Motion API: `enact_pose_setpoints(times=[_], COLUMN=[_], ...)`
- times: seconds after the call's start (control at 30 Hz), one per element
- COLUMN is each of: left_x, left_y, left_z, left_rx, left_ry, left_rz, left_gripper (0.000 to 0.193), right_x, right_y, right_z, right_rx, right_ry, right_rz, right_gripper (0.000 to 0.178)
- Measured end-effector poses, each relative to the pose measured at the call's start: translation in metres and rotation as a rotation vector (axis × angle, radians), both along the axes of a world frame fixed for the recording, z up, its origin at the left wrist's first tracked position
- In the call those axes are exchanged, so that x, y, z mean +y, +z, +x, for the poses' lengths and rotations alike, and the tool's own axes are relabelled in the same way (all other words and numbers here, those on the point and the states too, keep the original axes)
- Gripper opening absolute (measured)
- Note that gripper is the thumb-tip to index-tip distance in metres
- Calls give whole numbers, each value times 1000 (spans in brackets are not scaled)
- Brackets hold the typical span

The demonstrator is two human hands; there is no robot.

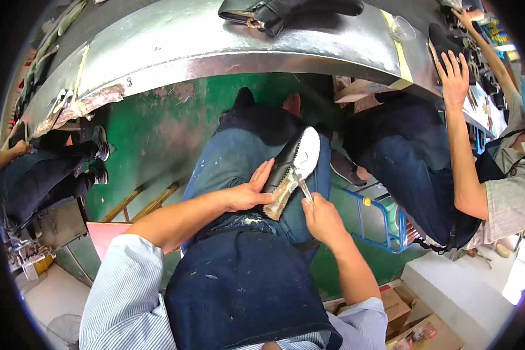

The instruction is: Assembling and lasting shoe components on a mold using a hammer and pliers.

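Observation:
Across my lap lies a black leather shoe, sole side up, with a white insole toward the toe and a tan, cream-smeared heel end nearest my body. Its leather edge is pleated and jagged all round. My left hand grips the shoe's left side, thumb over the heel part and fingers along the black leather. In my closed right hand is a slim metal hand tool, its tip touching the shoe's waist. The exact kind of tool is too small to tell.
Ahead runs a metal-covered bench with a black boot and a clear cup. At right sits a co-worker, one hand on a dark shoe piece, beside a blue metal rack. Cardboard boxes stand behind; another person's legs are at left.

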State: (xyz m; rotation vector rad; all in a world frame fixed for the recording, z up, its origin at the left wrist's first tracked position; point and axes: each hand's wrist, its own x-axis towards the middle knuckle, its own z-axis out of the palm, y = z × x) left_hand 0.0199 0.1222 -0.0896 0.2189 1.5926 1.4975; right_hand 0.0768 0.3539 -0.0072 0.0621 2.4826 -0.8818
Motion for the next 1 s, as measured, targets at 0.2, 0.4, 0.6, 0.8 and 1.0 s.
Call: enact_pose_setpoints(times=[0.2, 0.4, 0.6, 0.8, 1.0], left_x=[7, 2, 9, 35, -13], left_y=[-7, -4, -9, -7, 47], left_z=[11, 5, -21, -79, -46], left_rx=[183, 181, 195, 225, -624], left_ry=[62, 4, 4, 100, 500], left_rz=[-71, -34, -83, -237, 680], left_gripper=[104, 114, 106, 73, 61], right_x=[-17, -24, -2, 5, -13], right_y=[16, 13, -6, 7, 32], right_z=[7, 15, 38, 66, 68], right_rx=[47, 244, -39, -209, 274], right_ry=[-70, 27, -68, -346, 111], right_rz=[-152, -15, -92, -74, 271], right_gripper=[33, 33, 36, 39, 36])
